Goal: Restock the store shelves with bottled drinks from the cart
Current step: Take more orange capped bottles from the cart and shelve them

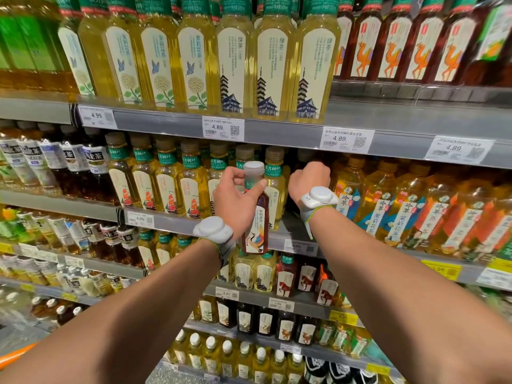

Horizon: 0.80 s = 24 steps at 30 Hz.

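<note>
Bottle of dark tea (259, 217) pinched near its cap by left hand (235, 198), held in front of middle shelf (171, 223). Right hand (309, 180) reaches into shelf gap; fingers hidden, grip cannot be told. Risk: the high pinch lets it swing and topple the yellow bottles (194, 189).

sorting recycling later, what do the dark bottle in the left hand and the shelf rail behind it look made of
Dark bottle: likely clear glossy plastic; dark tea shows through, cap frosted whitish. Shelf rail: probably grey painted metal, flat and matte with faint sheen; can't confirm.
</note>
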Available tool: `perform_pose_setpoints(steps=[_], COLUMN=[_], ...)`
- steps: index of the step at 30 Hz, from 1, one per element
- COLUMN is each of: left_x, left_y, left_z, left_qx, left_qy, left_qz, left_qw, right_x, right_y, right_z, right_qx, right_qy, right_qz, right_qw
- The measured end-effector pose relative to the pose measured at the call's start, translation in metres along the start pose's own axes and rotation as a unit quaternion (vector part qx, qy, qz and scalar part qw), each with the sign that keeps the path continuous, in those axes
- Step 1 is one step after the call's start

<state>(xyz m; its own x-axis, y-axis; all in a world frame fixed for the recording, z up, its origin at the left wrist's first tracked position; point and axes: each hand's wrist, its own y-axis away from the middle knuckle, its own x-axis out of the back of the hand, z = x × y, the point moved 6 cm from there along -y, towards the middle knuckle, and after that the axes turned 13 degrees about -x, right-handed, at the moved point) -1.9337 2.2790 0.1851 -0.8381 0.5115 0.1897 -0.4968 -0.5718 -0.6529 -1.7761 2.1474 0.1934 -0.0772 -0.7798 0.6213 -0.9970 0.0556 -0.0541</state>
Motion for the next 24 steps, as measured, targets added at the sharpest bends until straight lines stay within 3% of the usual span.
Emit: perform_pose_setpoints(steps=[3, 15, 24], left_x=[-0.003, -0.006, -0.006], left_y=[0.003, 0.012, 0.017], left_z=[0.006, 0.033, 0.036], left_qx=[0.01, 0.007, 0.02], left_qy=[0.016, 0.024, 0.023], left_qz=[0.002, 0.01, 0.005], left_qw=[1.0, 1.0, 1.0], right_x=[0.02, 0.032, 0.032], right_y=[0.016, 0.027, 0.021], right_z=[-0.005, 0.01, 0.008], right_qx=[0.027, 0.044, 0.076], right_qy=[-0.022, -0.101, -0.042], right_qz=[0.07, 0.025, 0.059], right_qw=[0.997, 0.994, 0.995])
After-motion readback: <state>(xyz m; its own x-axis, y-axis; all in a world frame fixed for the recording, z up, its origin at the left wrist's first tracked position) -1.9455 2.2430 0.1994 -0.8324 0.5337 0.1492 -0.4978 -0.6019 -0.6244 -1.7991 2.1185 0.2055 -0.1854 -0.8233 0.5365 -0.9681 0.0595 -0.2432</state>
